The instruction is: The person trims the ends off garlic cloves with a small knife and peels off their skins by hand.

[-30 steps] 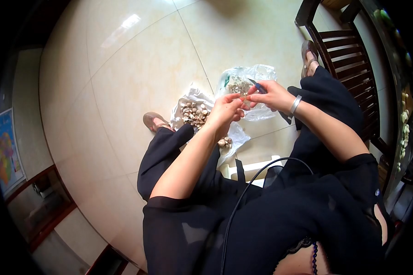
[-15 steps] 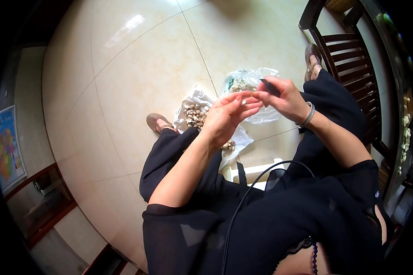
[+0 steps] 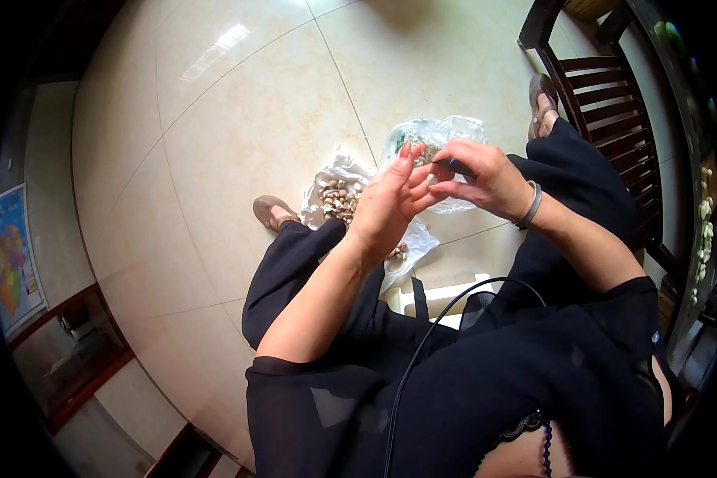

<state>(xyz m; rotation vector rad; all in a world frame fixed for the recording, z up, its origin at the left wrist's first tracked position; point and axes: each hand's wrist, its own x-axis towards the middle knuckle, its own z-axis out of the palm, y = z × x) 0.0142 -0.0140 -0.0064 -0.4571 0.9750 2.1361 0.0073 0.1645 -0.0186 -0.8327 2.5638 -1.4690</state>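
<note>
My left hand (image 3: 392, 193) is raised palm up, its thumb lifted and fingers stretched out. Close against its fingertips, my right hand (image 3: 479, 177) grips a small dark knife-like tool (image 3: 454, 166), most of it covered by the fingers. A tiny pale piece shows between the two hands, too small to name. Below my left hand, a white plastic bag (image 3: 344, 166) lies spread on the floor with small brown-and-white mushrooms (image 3: 336, 197) on it. Behind my right hand sits a clear plastic bag (image 3: 472, 127) with pale bits inside, partly hidden.
A white plastic stool or box edge (image 3: 398, 301) shows between my legs. A black cord (image 3: 422, 338) runs across my lap. At right stands a dark slatted wooden chair (image 3: 613, 119). Pale tiled floor (image 3: 239, 143) spreads ahead, with a coloured map (image 3: 16, 255) at far left.
My left thumb has lifted away from its fingers. My right hand has shifted slightly down and left, and the dark tool has turned toward my left fingers.
</note>
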